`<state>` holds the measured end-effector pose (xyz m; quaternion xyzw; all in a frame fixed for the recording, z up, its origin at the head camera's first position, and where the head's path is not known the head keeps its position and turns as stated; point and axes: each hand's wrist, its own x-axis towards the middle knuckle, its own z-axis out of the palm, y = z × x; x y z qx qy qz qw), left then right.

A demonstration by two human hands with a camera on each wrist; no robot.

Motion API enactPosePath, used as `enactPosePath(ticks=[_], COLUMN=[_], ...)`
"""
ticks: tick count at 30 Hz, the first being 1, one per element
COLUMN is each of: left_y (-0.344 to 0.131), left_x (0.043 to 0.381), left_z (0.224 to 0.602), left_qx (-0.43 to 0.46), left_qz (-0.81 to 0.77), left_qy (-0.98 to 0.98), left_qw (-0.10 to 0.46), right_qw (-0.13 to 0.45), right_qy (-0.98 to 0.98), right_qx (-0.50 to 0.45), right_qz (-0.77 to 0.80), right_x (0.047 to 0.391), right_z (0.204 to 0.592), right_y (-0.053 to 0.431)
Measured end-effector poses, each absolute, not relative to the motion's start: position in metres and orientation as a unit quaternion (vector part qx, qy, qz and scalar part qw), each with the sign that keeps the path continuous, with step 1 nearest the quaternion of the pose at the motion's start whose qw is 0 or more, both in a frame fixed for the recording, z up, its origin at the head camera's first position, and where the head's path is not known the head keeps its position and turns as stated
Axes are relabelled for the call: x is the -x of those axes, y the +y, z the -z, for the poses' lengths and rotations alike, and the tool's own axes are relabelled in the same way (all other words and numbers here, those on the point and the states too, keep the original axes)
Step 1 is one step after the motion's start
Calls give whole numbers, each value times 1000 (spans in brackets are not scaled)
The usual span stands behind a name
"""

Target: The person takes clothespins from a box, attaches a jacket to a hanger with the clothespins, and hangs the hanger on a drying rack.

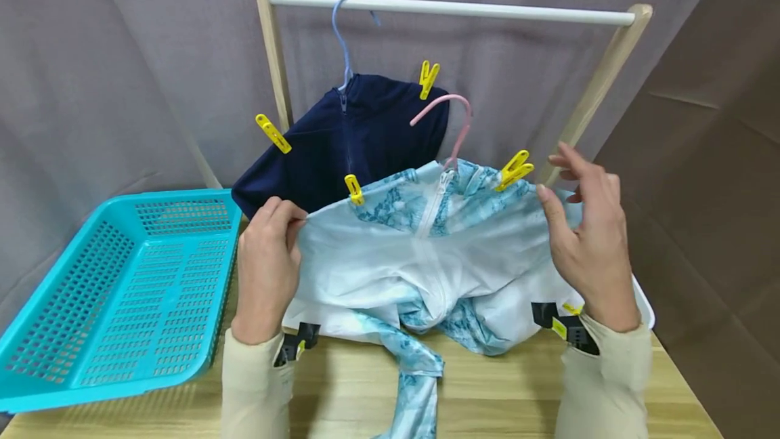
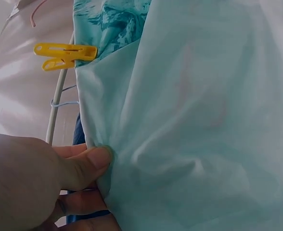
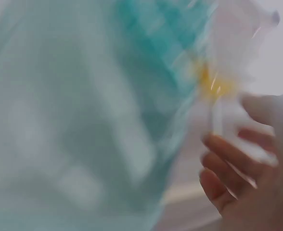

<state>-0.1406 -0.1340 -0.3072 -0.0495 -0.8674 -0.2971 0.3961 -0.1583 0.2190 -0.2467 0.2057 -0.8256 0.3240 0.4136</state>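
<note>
A white and blue patterned zip jacket (image 1: pixel 365 263) is on a pink hanger (image 1: pixel 466 129), its lower part spread toward the table. Yellow clothespins (image 1: pixel 354 190) clip its shoulders on both sides, one of them a right-hand clothespin (image 1: pixel 514 171). My left hand (image 1: pixel 265 269) pinches the jacket's edge at the left; in the left wrist view the thumb (image 2: pixel 99 156) presses on the pale fabric. Beside the right shoulder, my right hand (image 1: pixel 591 236) is raised with fingers spread and loosely bent, holding nothing. The right wrist view is blurred but shows those fingers (image 3: pixel 233 154) apart from the cloth.
Behind the jacket, a navy zip garment (image 1: pixel 317 148) with yellow clothespins hangs by a blue hanger (image 1: pixel 341 39) from the white bar (image 1: pixel 487 10) of a wooden-legged rack. A turquoise basket (image 1: pixel 228 236) stands at the left on the wooden table (image 1: pixel 487 391).
</note>
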Motion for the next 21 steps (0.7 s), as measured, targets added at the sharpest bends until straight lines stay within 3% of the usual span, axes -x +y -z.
enactPosePath(ticks=[7, 14, 21], left_y=[-134, -130, -127], left_x=[141, 148, 150], left_z=[308, 312, 314], left_qx=[60, 92, 111], left_qz=[303, 318, 315], left_qy=[-866, -852, -856], left_qw=[394, 405, 395], right_qw=[370, 323, 285], right_qy=[-864, -876, -895], right_qx=[-221, -217, -91], right_qz=[-261, -286, -331], right_x=[159, 139, 111], right_z=[282, 279, 274], right_y=[251, 271, 313])
